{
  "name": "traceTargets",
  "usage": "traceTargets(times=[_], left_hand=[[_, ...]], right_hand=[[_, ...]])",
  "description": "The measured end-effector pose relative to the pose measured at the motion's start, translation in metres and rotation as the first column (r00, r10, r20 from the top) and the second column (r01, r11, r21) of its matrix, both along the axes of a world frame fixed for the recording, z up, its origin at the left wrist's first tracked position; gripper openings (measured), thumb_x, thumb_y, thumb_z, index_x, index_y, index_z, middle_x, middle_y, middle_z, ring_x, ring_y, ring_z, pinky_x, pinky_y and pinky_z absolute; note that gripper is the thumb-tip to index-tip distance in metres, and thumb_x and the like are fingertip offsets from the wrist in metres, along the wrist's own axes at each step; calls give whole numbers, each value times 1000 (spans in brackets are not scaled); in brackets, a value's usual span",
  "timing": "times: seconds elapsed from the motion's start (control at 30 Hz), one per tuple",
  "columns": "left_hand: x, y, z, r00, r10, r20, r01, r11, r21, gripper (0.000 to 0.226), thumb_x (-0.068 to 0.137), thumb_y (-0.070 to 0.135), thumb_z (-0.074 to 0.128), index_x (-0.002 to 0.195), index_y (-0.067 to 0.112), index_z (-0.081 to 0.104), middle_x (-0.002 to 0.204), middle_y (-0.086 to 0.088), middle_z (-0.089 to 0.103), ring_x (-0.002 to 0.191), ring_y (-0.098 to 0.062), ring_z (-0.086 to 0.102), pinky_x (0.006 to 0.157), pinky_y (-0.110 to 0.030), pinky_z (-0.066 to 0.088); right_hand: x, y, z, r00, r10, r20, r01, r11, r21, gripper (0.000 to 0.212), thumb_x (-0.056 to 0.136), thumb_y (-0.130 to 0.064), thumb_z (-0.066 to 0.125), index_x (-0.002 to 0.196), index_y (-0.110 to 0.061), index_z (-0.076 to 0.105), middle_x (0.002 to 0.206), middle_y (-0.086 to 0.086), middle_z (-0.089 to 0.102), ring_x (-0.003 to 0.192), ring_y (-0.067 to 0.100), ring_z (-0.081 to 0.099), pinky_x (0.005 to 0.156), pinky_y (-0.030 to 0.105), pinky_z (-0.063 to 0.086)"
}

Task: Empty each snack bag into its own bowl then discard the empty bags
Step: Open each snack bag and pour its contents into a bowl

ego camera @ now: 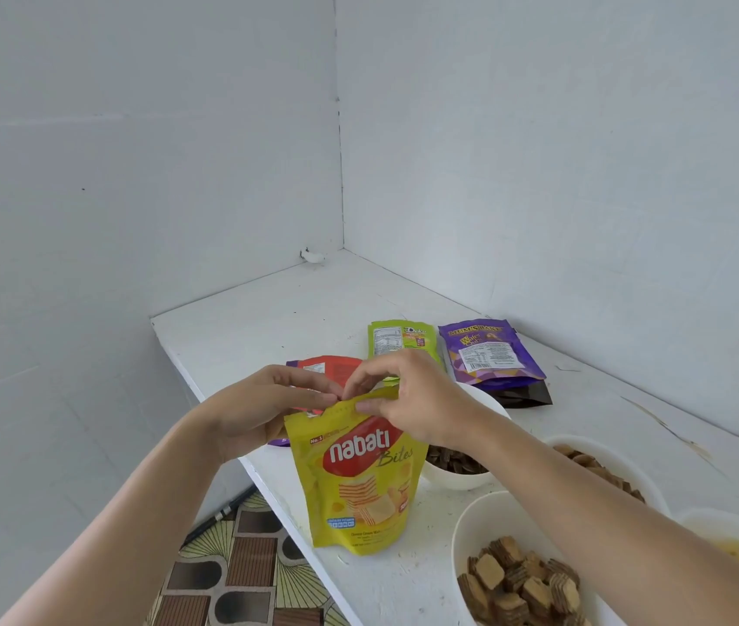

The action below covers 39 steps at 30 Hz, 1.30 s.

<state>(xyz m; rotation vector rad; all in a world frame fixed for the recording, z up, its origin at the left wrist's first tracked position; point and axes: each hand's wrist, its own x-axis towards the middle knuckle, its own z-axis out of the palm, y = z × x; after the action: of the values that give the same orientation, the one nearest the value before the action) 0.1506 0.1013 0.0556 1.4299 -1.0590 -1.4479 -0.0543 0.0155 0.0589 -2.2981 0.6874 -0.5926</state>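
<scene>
A yellow Nabati Bites bag [365, 481] stands upright near the left edge of the white table [295, 309]. My left hand [264, 406] pinches its top edge from the left, and my right hand [408, 399] pinches the same edge from the right. Behind the hands lie a red bag [327, 368], a green bag [401, 338] and a purple bag [489, 352], all flat on the table. A white bowl [453, 478] of dark snacks sits right of the yellow bag, partly hidden by my right arm.
A bowl of brown wafer cubes [512, 576] is at the front right. Another bowl of brown snacks [602, 467] lies behind my right arm, and a bowl with yellow contents [738, 553] at the right edge. White walls close the corner behind. Patterned floor [241, 571] shows left of the table.
</scene>
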Motion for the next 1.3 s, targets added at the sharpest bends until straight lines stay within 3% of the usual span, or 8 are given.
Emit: traceTargets(times=[0.1,0.27,0.4,0.5,0.7,0.83,1.07,1.3], left_hand=[[-2,1,-2,1000,5,1,-5,1000,-13,18,82,11,73,97,5,81,102,-19,76,84,-24,73,74,-29,63],[-1,1,0,991,-65,117,72,996,-51,62,56,41,94,105,5,80,111,-20,75,94,-22,72,79,-24,59],[-5,0,1,998,-20,63,22,999,-23,20,79,7,75,97,2,81,105,-23,74,88,-23,68,74,-25,61],[-8,2,-1,998,-8,60,7,1000,3,21,91,-8,61,100,-2,80,109,-28,73,95,-32,66,79,-33,60],[-26,0,9,890,108,443,-71,993,-98,23,90,4,67,77,14,84,76,-13,75,70,-20,64,66,-23,56],[-33,1,11,826,126,549,-74,990,-116,11,84,20,78,75,17,84,79,-9,78,81,-28,75,80,-42,61],[-25,-2,25,851,-157,501,238,966,-102,28,79,-7,68,94,13,81,96,-21,76,80,-33,69,80,-45,59],[-28,-16,25,845,-212,491,292,952,-92,17,91,13,71,104,20,81,103,-10,79,100,-37,73,98,-54,56]], right_hand=[[-1,0,1,999,-50,15,51,996,-73,9,79,-24,85,85,-26,78,89,-12,73,88,-1,65,72,4,45],[0,-1,-2,999,-26,-22,23,991,-132,14,76,-26,86,80,-25,73,83,-11,71,79,-1,63,69,11,48],[0,-3,-1,998,14,-55,-21,991,-135,13,80,-23,83,84,-21,71,87,-8,70,83,3,62,75,24,52],[-3,-3,-2,996,51,-74,-57,995,-80,10,86,-19,77,89,-19,67,91,-7,67,88,5,60,79,27,52],[-5,-1,0,989,124,-76,-127,991,-36,8,89,-18,74,87,-16,67,90,-7,63,95,9,56,84,26,47],[-23,-6,7,983,179,-41,-177,983,39,10,86,-25,78,84,-22,69,90,-13,65,106,9,53,95,25,41],[-19,-4,-6,999,10,-40,-16,989,-148,29,78,-48,80,80,-20,68,82,-6,65,86,14,58,78,39,48],[-17,-2,-11,984,-177,0,170,946,-277,44,63,-65,81,67,-29,56,76,-13,58,87,7,48,80,36,38]])
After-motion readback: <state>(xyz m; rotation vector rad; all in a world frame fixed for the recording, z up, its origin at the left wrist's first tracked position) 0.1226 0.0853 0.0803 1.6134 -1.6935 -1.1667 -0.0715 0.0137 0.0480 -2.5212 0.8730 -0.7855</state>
